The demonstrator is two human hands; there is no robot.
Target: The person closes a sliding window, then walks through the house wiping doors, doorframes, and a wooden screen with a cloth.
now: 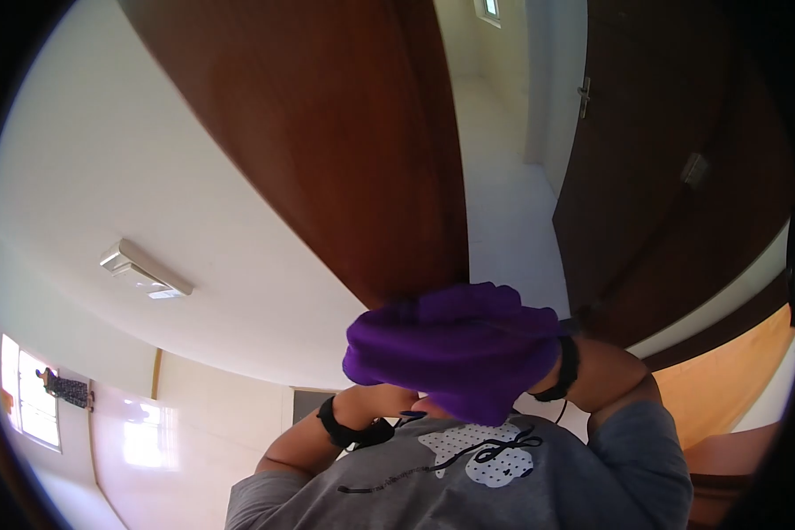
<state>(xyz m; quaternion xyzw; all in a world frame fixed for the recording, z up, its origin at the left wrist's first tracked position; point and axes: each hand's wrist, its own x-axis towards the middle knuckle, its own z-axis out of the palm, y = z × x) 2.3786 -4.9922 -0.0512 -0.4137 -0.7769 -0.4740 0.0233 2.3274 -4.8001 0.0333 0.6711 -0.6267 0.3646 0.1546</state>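
Nearest: grey shirt (pixel 556 468), dark bands on both wrists. Purple cloth (pixel 455 344) is bunched up just in front of the chest, between the two hands. Left hand (pixel 393 401) is at its lower edge, partly covered; can't tell if the fingers pinch or just touch. Right hand (pixel 546 378) goes in at the other side, mostly hidden by folds; finger state unreadable. Cloth looks light, soft, limp, not fragile. Probably not slippery, but loose folds could sag. I'd take it by two edges, or a gathered fold for one-handed holding. Beyond it: brown wood panel (pixel 353 132), then dark door (pixel 627 177) with metal handle (pixel 584 97). Farthest: bright window (pixel 34 402).
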